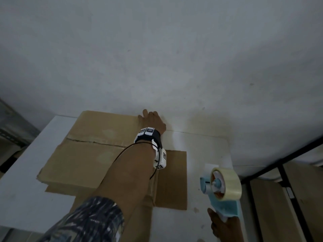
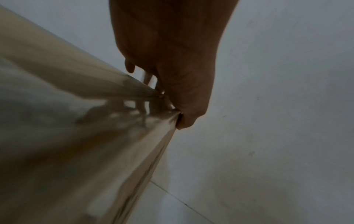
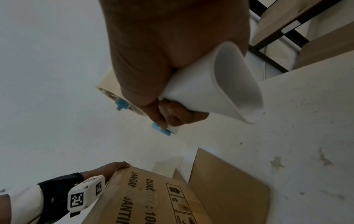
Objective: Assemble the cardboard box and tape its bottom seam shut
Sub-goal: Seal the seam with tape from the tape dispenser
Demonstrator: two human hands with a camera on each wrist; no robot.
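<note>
The cardboard box (image 1: 90,154) stands on the white table (image 1: 208,151), its upper flaps folded shut along a rough seam (image 1: 94,141). My left hand (image 1: 152,119) grips the box's far right corner, fingers (image 2: 130,68) curled over the far edge and the thumb on the side of the box (image 2: 76,136). The right wrist view shows that left hand (image 3: 113,168) on the printed box (image 3: 149,197). My right hand (image 1: 225,227) holds a blue tape dispenser (image 1: 225,194) by its white handle (image 3: 210,91), off to the right of the box and above the table.
One lower flap (image 1: 173,179) lies flat on the table to the right of the box. A white wall rises right behind the table. Black-framed shelving (image 1: 279,165) stands at the right and a grey rack (image 1: 10,126) at the left.
</note>
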